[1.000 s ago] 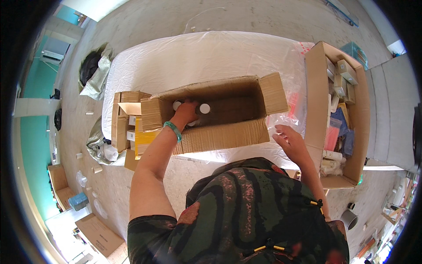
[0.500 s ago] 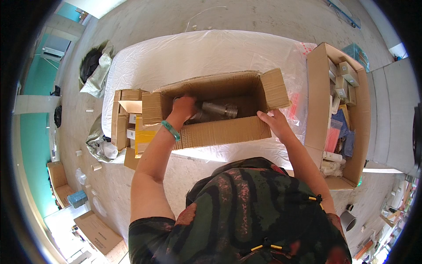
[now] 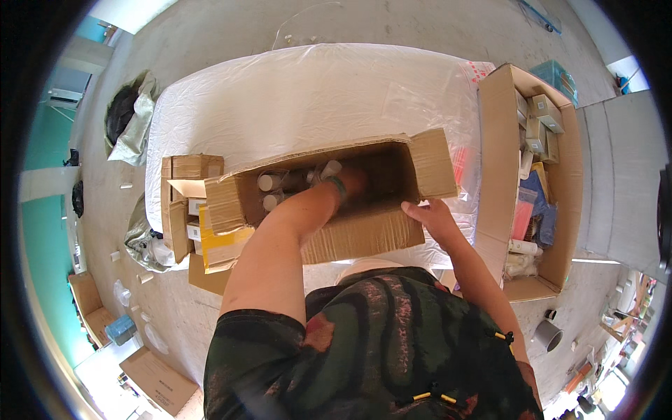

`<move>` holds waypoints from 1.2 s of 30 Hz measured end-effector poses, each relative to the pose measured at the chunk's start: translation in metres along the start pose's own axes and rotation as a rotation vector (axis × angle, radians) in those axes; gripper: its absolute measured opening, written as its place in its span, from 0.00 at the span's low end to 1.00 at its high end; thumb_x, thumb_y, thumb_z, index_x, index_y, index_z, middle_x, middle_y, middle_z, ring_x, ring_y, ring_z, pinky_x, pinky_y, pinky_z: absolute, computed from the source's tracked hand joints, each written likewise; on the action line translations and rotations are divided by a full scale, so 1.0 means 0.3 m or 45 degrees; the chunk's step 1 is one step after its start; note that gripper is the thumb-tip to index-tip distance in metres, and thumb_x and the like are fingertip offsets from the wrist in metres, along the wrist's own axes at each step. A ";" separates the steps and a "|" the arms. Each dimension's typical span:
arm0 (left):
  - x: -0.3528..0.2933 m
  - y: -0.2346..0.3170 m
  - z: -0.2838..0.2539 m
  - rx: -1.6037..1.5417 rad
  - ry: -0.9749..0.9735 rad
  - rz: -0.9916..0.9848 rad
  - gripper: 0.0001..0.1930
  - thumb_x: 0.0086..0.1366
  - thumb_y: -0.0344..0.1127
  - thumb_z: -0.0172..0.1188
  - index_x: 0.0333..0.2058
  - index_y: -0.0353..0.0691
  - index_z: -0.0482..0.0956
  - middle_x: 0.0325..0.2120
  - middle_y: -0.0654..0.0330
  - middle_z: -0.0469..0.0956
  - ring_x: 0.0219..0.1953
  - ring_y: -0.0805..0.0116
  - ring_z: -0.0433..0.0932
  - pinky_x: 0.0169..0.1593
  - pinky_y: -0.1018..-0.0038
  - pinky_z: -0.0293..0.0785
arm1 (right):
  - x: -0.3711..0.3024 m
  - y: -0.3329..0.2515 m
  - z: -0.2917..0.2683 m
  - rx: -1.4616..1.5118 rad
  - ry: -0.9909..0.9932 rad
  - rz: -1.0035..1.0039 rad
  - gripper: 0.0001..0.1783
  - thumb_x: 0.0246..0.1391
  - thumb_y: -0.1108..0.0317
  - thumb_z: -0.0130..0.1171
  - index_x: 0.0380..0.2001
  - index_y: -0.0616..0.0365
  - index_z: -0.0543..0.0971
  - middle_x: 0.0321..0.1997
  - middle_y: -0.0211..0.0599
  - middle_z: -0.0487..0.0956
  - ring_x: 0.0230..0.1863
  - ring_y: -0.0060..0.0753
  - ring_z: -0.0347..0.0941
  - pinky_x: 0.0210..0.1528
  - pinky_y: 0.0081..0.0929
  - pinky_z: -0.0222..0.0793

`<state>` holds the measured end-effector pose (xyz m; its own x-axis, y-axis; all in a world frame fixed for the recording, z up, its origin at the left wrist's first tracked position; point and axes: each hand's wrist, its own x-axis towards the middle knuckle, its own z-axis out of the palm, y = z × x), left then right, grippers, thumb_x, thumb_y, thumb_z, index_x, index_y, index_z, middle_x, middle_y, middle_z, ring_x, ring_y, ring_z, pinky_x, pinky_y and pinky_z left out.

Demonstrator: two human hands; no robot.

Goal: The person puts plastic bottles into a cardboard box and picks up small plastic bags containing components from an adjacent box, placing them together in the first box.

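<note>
An open cardboard box (image 3: 364, 236) sits at the near edge of a table covered in white plastic. My left hand (image 3: 355, 183) reaches deep into it, towards its right part; shadow hides the fingers. A green bangle (image 3: 338, 187) circles that wrist. Left of the hand, inside the box, are several clear-wrapped, bottle-like cylinders with pale ends (image 3: 269, 183). One such cylinder (image 3: 330, 169) leans just beside my left wrist. With the thumb over the rim, my right hand (image 3: 435, 218) grips the box at its near right corner.
On the right stands a large cardboard box (image 3: 493, 182) holding small cartons, blue and pink packets and other goods. A smaller open carton (image 3: 178, 210) with a yellow flap is at the left. White sacks (image 3: 133, 133) lie on the floor beyond the table's left side.
My left hand has moved from the box's left end to the right and deeper in. Cylinders now show at the left end. The box has shifted slightly nearer, and my right hand still holds its corner.
</note>
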<state>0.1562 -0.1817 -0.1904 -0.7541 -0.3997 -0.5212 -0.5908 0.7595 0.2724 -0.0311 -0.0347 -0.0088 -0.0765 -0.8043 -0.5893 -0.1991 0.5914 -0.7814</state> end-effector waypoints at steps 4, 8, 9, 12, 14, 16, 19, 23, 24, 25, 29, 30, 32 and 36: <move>-0.020 -0.058 0.169 -0.012 0.407 -0.079 0.10 0.53 0.34 0.56 0.32 0.40 0.83 0.34 0.48 0.80 0.37 0.50 0.80 0.41 0.58 0.75 | -0.035 -0.012 -0.008 -0.460 -0.006 0.048 0.37 0.47 0.43 0.59 0.41 0.73 0.75 0.35 0.54 0.79 0.40 0.42 0.77 0.43 0.32 0.69; -0.128 0.033 -0.087 0.123 -0.013 -0.232 0.11 0.56 0.36 0.53 0.32 0.43 0.83 0.35 0.50 0.80 0.37 0.52 0.80 0.41 0.59 0.75 | -0.136 -0.125 -0.064 -1.186 -0.252 -0.183 0.26 0.51 0.46 0.55 0.26 0.63 0.77 0.28 0.51 0.77 0.35 0.52 0.75 0.37 0.42 0.70; -0.171 0.014 -0.088 0.138 -0.037 -0.233 0.11 0.57 0.36 0.53 0.35 0.43 0.82 0.35 0.50 0.80 0.38 0.52 0.80 0.41 0.58 0.74 | -0.153 -0.177 -0.058 -1.235 -0.259 -0.291 0.23 0.51 0.48 0.55 0.27 0.62 0.77 0.28 0.50 0.77 0.34 0.53 0.74 0.36 0.43 0.69; -0.247 -0.042 -0.108 0.174 -0.051 -0.221 0.13 0.58 0.36 0.51 0.39 0.44 0.81 0.35 0.50 0.80 0.40 0.51 0.79 0.42 0.57 0.72 | -0.198 -0.344 -0.030 -1.336 -0.202 -0.537 0.18 0.51 0.53 0.56 0.27 0.60 0.75 0.29 0.48 0.76 0.32 0.53 0.73 0.35 0.45 0.68; -0.322 -0.058 -0.119 0.144 -0.005 -0.309 0.13 0.58 0.35 0.52 0.39 0.44 0.81 0.33 0.51 0.81 0.38 0.51 0.79 0.44 0.59 0.72 | -0.166 -0.444 0.015 -1.359 -0.170 -0.670 0.17 0.51 0.55 0.56 0.26 0.60 0.75 0.29 0.47 0.75 0.33 0.52 0.73 0.34 0.45 0.68; -0.406 -0.085 -0.156 0.149 -0.052 -0.407 0.13 0.57 0.34 0.51 0.39 0.43 0.81 0.37 0.50 0.79 0.42 0.51 0.77 0.47 0.60 0.71 | -0.060 -0.472 0.087 -1.322 -0.289 -0.871 0.16 0.51 0.57 0.57 0.25 0.60 0.75 0.29 0.47 0.76 0.32 0.53 0.73 0.34 0.45 0.68; -0.489 -0.114 -0.168 0.131 -0.066 -0.582 0.14 0.57 0.32 0.50 0.41 0.41 0.80 0.45 0.48 0.76 0.49 0.51 0.73 0.52 0.59 0.68 | 0.178 -0.464 0.256 -1.818 -0.833 -0.646 0.15 0.50 0.58 0.58 0.32 0.60 0.77 0.34 0.47 0.78 0.38 0.52 0.74 0.38 0.44 0.70; -0.556 -0.161 0.004 0.026 0.405 -0.584 0.17 0.57 0.27 0.49 0.46 0.38 0.76 0.53 0.46 0.69 0.58 0.49 0.64 0.56 0.57 0.66 | 0.469 -0.290 0.451 -1.990 -1.033 -0.465 0.23 0.47 0.57 0.59 0.48 0.47 0.76 0.47 0.40 0.77 0.49 0.45 0.73 0.48 0.45 0.69; -0.536 -0.162 -0.003 -0.028 0.423 -0.562 0.18 0.56 0.26 0.49 0.47 0.38 0.75 0.53 0.46 0.68 0.58 0.49 0.64 0.57 0.58 0.65 | 0.620 -0.108 0.451 -2.068 -1.162 -0.433 0.26 0.45 0.58 0.59 0.52 0.45 0.74 0.52 0.38 0.75 0.53 0.44 0.70 0.52 0.43 0.66; -0.516 -0.167 -0.017 -0.079 0.442 -0.545 0.20 0.56 0.25 0.49 0.49 0.37 0.73 0.53 0.46 0.68 0.58 0.48 0.64 0.58 0.58 0.65 | 0.765 0.065 0.454 -2.129 -1.298 -0.408 0.30 0.44 0.59 0.60 0.55 0.44 0.72 0.56 0.35 0.73 0.57 0.43 0.67 0.56 0.41 0.63; -0.543 -0.170 -0.006 -0.323 0.356 -0.637 0.24 0.56 0.24 0.50 0.54 0.37 0.68 0.55 0.46 0.66 0.59 0.48 0.62 0.60 0.61 0.63 | 0.813 0.212 0.470 -1.866 -0.975 -0.469 0.32 0.44 0.60 0.59 0.56 0.44 0.70 0.58 0.36 0.70 0.60 0.43 0.63 0.61 0.39 0.57; -0.551 -0.148 -0.048 -0.352 0.389 -0.605 0.24 0.56 0.24 0.50 0.54 0.37 0.67 0.55 0.46 0.65 0.59 0.48 0.62 0.60 0.61 0.62 | 0.789 0.248 0.453 -1.779 -0.837 -0.450 0.32 0.44 0.59 0.59 0.56 0.44 0.70 0.59 0.37 0.70 0.60 0.43 0.63 0.61 0.39 0.56; -0.601 -0.102 -0.115 -0.420 0.466 -0.580 0.24 0.58 0.25 0.49 0.56 0.37 0.66 0.56 0.46 0.65 0.59 0.49 0.62 0.61 0.61 0.60 | 0.733 0.298 0.449 -1.621 -0.586 -0.440 0.31 0.44 0.59 0.59 0.56 0.45 0.71 0.59 0.38 0.70 0.61 0.44 0.62 0.62 0.39 0.55; -0.637 -0.108 -0.055 -0.528 0.583 -0.504 0.22 0.61 0.27 0.46 0.56 0.37 0.64 0.56 0.45 0.65 0.60 0.49 0.62 0.61 0.61 0.59 | 0.468 0.038 0.465 -0.777 -0.625 -0.077 0.27 0.48 0.58 0.54 0.55 0.47 0.72 0.60 0.41 0.69 0.62 0.44 0.60 0.64 0.39 0.52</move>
<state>0.3148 -0.1385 -0.0863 -0.4526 -0.8472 -0.2782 -0.8354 0.2937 0.4647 0.0921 -0.1330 -0.1291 0.3639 -0.6323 -0.6840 -0.7016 0.2969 -0.6478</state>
